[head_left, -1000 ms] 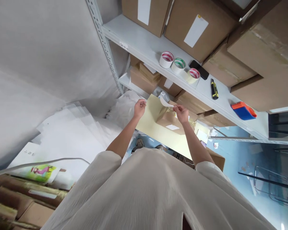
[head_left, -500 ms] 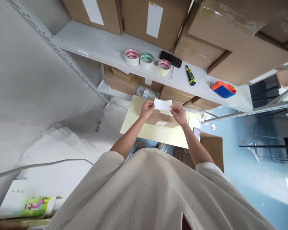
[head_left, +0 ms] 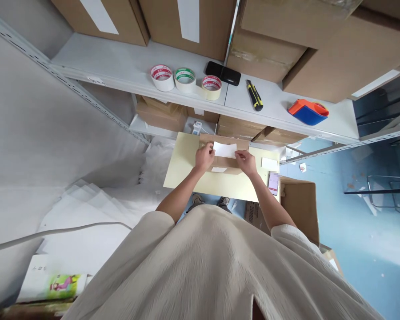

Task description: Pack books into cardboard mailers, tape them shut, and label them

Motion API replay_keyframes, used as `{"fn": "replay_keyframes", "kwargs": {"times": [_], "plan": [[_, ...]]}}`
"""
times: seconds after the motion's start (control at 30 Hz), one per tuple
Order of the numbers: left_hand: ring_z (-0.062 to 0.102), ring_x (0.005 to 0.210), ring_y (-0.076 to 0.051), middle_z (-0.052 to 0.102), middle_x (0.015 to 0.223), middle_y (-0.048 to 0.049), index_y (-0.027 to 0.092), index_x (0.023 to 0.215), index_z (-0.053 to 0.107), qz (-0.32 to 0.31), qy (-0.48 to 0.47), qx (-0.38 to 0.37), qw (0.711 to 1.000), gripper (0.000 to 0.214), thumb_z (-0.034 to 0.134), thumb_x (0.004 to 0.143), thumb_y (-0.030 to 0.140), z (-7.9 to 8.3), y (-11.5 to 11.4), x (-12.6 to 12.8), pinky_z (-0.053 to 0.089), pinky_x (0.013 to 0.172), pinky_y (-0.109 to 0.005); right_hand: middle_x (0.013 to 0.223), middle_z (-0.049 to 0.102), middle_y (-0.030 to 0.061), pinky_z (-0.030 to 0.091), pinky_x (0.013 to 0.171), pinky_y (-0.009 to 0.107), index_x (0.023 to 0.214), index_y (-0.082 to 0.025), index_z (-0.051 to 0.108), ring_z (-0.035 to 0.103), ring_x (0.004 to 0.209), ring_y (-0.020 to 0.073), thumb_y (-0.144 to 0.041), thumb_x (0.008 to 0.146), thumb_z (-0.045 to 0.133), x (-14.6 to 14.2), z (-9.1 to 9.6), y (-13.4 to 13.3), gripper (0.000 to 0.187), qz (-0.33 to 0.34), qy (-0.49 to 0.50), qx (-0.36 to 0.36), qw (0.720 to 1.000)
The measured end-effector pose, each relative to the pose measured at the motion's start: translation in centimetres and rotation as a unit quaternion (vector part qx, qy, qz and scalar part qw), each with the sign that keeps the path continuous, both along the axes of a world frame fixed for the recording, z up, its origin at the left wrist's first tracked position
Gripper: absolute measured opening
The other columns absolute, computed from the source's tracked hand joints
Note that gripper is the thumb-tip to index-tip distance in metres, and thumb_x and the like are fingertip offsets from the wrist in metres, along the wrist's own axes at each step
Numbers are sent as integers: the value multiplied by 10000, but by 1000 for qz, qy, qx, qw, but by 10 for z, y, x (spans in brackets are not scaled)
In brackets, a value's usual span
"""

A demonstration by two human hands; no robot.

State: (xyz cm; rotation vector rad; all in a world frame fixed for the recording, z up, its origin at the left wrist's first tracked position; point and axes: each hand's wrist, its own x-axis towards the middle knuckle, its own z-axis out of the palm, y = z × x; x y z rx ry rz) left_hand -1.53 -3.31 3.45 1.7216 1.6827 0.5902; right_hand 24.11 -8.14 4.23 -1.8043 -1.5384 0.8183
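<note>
A white paper label is stretched between my two hands, over the top of a brown cardboard box. My left hand pinches the label's left edge. At its right edge, the fingertips of my right hand are closed on it. The box lies on a pale yellow tabletop, and a smaller white label shows on its near side. Whether the held label touches the box cannot be made out.
A phone and a white slip lie at the table's right. On the shelf above are several tape rolls, a black case, a yellow-black utility knife and an orange-blue tape dispenser. An open carton stands at right.
Both hands have lowered the label toward the box top, still holding it by its two ends. The head view has shifted, so the shelf items appear further left.
</note>
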Motion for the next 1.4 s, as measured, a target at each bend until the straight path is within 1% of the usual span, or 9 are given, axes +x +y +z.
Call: {"fn": "replay_keyframes", "kwargs": {"times": [0.3, 0.53, 0.7, 0.83, 1.03, 1.13, 1.27, 1.33, 1.4], "plan": [[844, 1163, -298, 916, 1238, -95, 269, 1396, 782, -34, 52, -9, 998, 287, 685, 1137, 190, 4, 6, 6, 591, 1061, -407, 1228, 878, 152, 699, 1120, 531, 1161, -238, 896, 858, 1087, 330, -406, 1086, 666, 9, -11, 3, 295, 25, -59, 9, 998], [832, 1227, -322, 901, 1214, -134, 241, 1398, 802, -73, 126, 6, 989, 285, 647, 1162, 204, 8, 7, 9, 551, 1148, -438, 1255, 875, 158, 694, 1067, 455, 1193, -220, 893, 849, 1050, 303, -282, 1103, 617, 9, -15, 6, 296, 72, -118, 0, 990], [818, 1283, -366, 885, 1322, -194, 193, 1446, 800, -104, 173, 23, 979, 356, 577, 1169, 195, 9, 6, 9, 522, 1201, -500, 1223, 872, 149, 677, 1031, 418, 1154, -218, 889, 828, 1013, 286, -238, 1096, 603, 7, -14, 9, 293, 87, -138, -1, 987], [817, 1274, -399, 872, 1343, -229, 170, 1459, 804, -117, 177, 41, 976, 379, 577, 1157, 199, 7, 6, 9, 509, 1203, -544, 1221, 865, 153, 668, 1029, 414, 1151, -210, 892, 821, 1011, 287, -210, 1084, 595, 5, -12, 10, 305, 95, -145, -10, 985], [794, 1271, -415, 852, 1291, -238, 177, 1346, 837, -101, 154, 33, 982, 317, 602, 1135, 203, 8, 4, 8, 489, 1206, -554, 1195, 841, 147, 660, 1029, 430, 1133, -236, 896, 798, 1023, 310, -244, 1094, 611, 5, -10, 9, 288, 106, -180, -21, 978], [757, 1338, -409, 811, 1391, -227, 201, 1360, 830, -99, 142, 34, 984, 356, 572, 1117, 178, 10, 1, 5, 483, 1237, -556, 1244, 821, 168, 652, 1073, 464, 1187, -238, 896, 785, 1127, 346, -302, 1129, 600, 4, -9, 7, 308, 110, -193, -20, 975], [651, 1561, -378, 679, 1716, -184, 224, 1574, 751, -170, 113, 63, 977, 534, 487, 1115, 156, 8, -4, 0, 435, 1351, -558, 1491, 773, 228, 574, 1239, 570, 1430, -189, 850, 711, 1385, 415, -422, 1191, 508, -4, -7, 7, 478, 112, -205, 5, 972], [533, 1713, -349, 574, 1856, -148, 222, 1706, 667, -214, 105, 74, 968, 615, 464, 1127, 179, 4, -7, -1, 364, 1437, -560, 1695, 681, 236, 500, 1325, 599, 1619, -164, 750, 629, 1553, 426, -479, 1218, 456, -12, -8, 6, 589, 132, -216, 9, 967], [398, 1820, -331, 487, 1929, -137, 198, 1793, 588, -246, 104, 78, 960, 666, 469, 1138, 232, -2, -9, -2, 253, 1509, -575, 1857, 549, 214, 413, 1400, 610, 1775, -166, 611, 498, 1717, 416, -528, 1231, 431, -19, -11, 5, 678, 164, -233, 2, 959]]}}
